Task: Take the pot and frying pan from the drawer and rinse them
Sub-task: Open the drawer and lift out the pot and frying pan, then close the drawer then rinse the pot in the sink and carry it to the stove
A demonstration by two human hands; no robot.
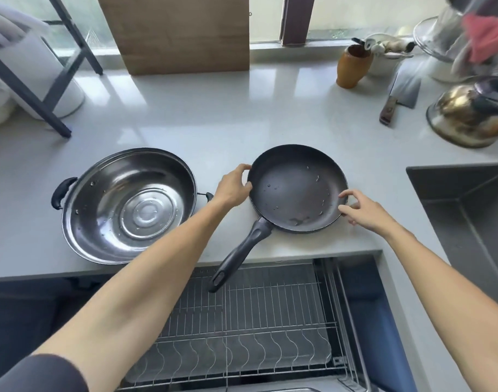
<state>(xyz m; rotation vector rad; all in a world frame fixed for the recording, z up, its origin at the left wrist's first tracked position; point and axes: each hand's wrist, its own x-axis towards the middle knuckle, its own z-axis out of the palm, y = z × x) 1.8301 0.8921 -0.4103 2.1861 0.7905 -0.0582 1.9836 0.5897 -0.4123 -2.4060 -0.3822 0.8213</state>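
Note:
A black frying pan (295,190) sits upright on the grey countertop (213,123), its handle sticking out over the open drawer (242,321). Water drops dot its inside. My left hand (235,183) holds the pan's left rim with curled fingers. My right hand (361,206) touches the right rim with its fingertips. To the left, a wide steel pot (126,205) with two black side handles stands on the counter, also wet inside.
The pulled-out drawer holds a wire dish rack. A dark sink (468,210) lies at the right. A cleaver (400,94), a brown cup (352,66), a metal kettle (468,114) and a wooden board (174,32) stand at the back. A rack leg (30,94) is at the left.

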